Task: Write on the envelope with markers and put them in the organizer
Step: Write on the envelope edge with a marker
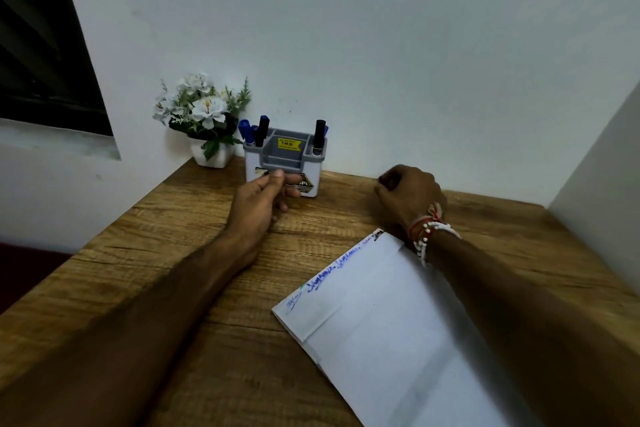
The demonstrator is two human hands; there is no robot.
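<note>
A white envelope [391, 322] lies tilted on the wooden table, with blue and dark handwriting along its upper left edge. The white and grey organizer [284, 158] stands at the back by the wall. Blue and black markers [256, 132] stick up from its left pockets, and a black marker [319, 135] stands in its right pocket. My left hand [266, 199] touches the organizer's front face, thumb and fingers against it. My right hand [408, 196] is curled into a fist on the table to the right of the organizer, nothing visible in it.
A white pot of white artificial flowers [204, 114] stands left of the organizer in the corner. A wall runs behind the table [173, 253], another wall closes its right side. A dark window is at the upper left.
</note>
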